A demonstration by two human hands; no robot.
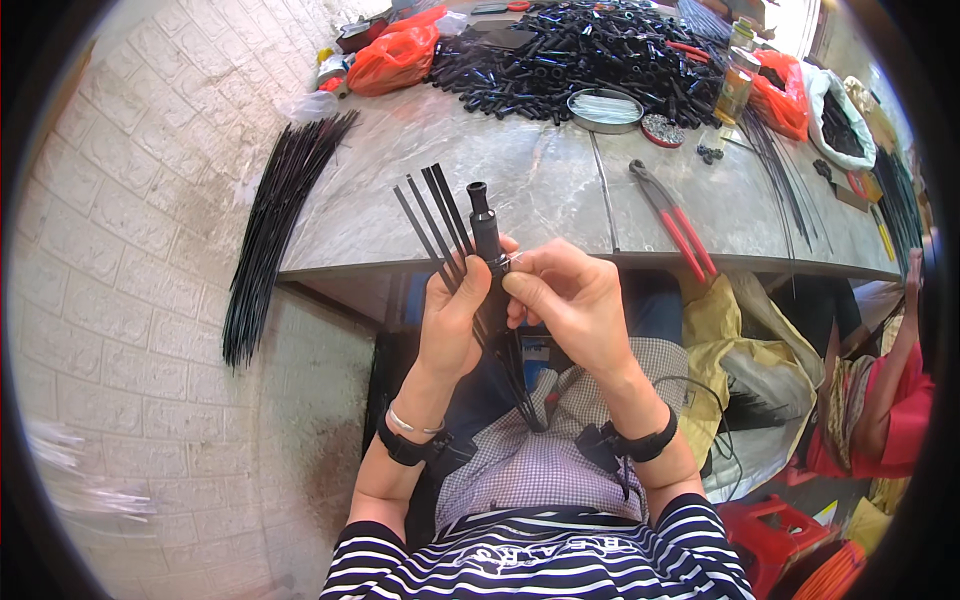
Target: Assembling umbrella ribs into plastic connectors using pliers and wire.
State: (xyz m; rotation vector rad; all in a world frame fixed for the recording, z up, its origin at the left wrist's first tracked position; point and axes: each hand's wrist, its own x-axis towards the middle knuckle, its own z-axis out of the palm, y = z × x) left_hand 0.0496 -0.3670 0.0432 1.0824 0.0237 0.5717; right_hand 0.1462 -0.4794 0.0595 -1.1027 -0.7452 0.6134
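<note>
Above my lap, my left hand (pixel 455 315) is closed around a black tubular part (pixel 485 228) with a flared top, held nearly upright. Between its thumb and fingers several thin black strips (pixel 424 212) also stick up, leaning left. Dark cords (pixel 520 385) hang below the tube toward my lap. My right hand (pixel 578 298) pinches at the tube's right side, thumb against forefinger. A thin pale strand (pixel 515 257) shows at those fingertips, close to the tube; its full length is hidden.
A large pile of black tubular parts (pixel 570 60) covers the table's far side. Nearer are a round tin of pale sticks (pixel 605 110), red-handled cutters (pixel 682 225) and a bundle of black strips (pixel 285 220) overhanging the left edge. Yellow sacking (pixel 710 350) and a person's arm (pixel 893 375) are at right.
</note>
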